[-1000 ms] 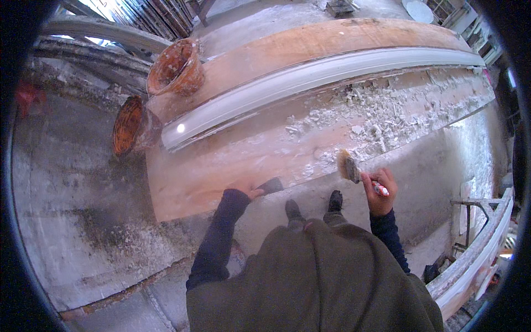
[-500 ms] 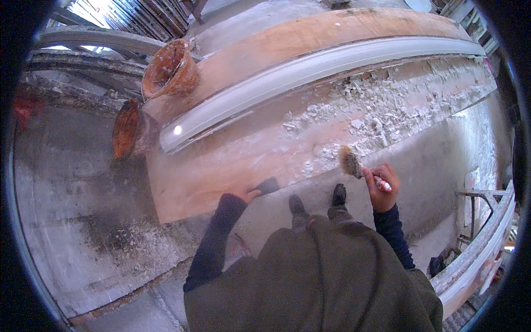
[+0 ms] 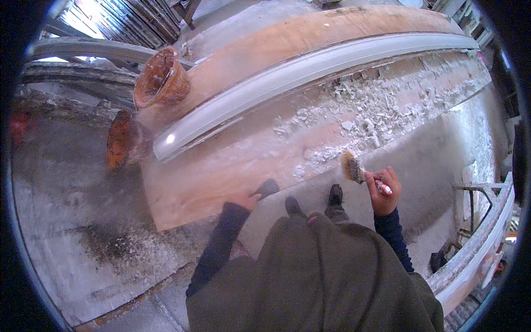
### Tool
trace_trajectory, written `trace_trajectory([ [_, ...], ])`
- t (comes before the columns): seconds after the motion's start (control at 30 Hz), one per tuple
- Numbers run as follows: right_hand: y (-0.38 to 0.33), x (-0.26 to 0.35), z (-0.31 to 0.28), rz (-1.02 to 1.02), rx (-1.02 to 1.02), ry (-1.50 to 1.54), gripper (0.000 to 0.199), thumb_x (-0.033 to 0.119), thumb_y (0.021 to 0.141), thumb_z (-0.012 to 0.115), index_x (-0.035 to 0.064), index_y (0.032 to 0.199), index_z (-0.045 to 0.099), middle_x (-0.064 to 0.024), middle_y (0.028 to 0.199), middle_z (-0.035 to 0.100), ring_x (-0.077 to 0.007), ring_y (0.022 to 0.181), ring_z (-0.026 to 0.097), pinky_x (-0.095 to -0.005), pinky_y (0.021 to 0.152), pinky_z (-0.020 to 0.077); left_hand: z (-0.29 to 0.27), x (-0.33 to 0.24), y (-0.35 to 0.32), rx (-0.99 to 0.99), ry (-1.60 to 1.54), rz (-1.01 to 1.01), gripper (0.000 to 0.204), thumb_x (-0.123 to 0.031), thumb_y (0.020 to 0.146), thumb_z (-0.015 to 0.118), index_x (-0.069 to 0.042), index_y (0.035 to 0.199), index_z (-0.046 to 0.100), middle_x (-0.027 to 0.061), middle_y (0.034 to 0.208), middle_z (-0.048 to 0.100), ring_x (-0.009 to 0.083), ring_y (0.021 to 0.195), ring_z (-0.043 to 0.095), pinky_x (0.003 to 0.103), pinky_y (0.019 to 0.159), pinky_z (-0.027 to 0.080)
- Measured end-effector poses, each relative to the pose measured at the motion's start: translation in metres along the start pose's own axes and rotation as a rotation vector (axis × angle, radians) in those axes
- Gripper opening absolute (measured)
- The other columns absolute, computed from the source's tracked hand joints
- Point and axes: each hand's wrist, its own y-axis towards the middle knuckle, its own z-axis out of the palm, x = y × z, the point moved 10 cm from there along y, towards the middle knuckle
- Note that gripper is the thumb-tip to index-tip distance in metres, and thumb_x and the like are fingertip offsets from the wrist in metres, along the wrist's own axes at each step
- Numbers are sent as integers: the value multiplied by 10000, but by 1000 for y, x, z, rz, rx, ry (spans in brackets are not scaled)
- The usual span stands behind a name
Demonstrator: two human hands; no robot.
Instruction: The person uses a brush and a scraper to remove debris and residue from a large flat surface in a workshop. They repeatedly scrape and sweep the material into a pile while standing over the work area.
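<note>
A: Starting from which landmark?

B: Using the long white moulding (image 3: 310,69), running lengthwise along the table (image 3: 204,188).

A: Recording what of the right hand (image 3: 384,191)?

B: Working on the near side of the moulding, right of its middle. Clamping on the red-and-white handle of a brush (image 3: 352,167), with fingers wrapped round, and keeping the bristles turned toward the moulding.

A: Seeing any contact between bristles and table?

B: Finding the tips about level with the table edge on the moulding's near side. Not being able to tell touch from a slight gap.

A: Reporting what of the left hand (image 3: 243,199)?

B: Working likewise on the near side of the moulding, toward its left end. Closing on a dark, flat scraper (image 3: 269,188), pointing the blade roughly the way of the moulding's right end.

A: Logging loose material?

B: Observing white scraps (image 3: 370,113) on the table, all along the moulding's near side, crowding toward its right half and thinning toward its left.

A: Checking round the left end?

B: Noting an orange bucket (image 3: 180,86) just off the moulding's far side there, and a second orange bucket (image 3: 119,138) past that same end, facing its mouth away from the moulding.

A: Sighting anything farther off?

B: Noting a pale curved piece (image 3: 480,243), well apart from the moulding on its near side, toward the right.
</note>
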Motion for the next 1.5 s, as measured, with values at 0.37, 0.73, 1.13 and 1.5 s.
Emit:
trace_trajectory([
  [0.37, 13, 8, 8, -11, 22, 57, 125, 25, 705, 663, 30, 654, 549, -92, 606, 513, -216, 556, 518, -297, 509, 404, -18, -26, 26, -25, 135, 47, 422, -404, 783, 501, -24, 929, 611, 204, 895, 603, 343, 861, 574, 422, 767, 438],
  [0.73, 13, 0, -9, -41, -34, 93, 116, -12, 692, 667, 5, 652, 559, -79, 605, 514, -177, 551, 474, -276, 519, 371, -32, -58, 42, 83, 267, 9, 479, -456, 764, 501, -4, 860, 630, 206, 876, 609, 341, 827, 584, 419, 734, 450],
  [1.13, 39, -4, -9, -73, -32, 100, 114, 27, 706, 659, 28, 665, 552, -84, 614, 513, -208, 563, 501, -299, 523, 387, 24, -97, 78, -67, 90, 155, 426, -424, 762, 531, -21, 864, 628, 204, 845, 604, 350, 802, 576, 417, 720, 438],
  [1.5, 44, -6, 118, -83, 349, 270, 171, 144, 698, 654, 22, 701, 535, -114, 667, 528, -273, 623, 521, -326, 567, 418, -19, -70, 17, -65, 128, 17, 391, -373, 764, 553, 5, 830, 627, 204, 821, 605, 339, 808, 583, 413, 716, 442],
])
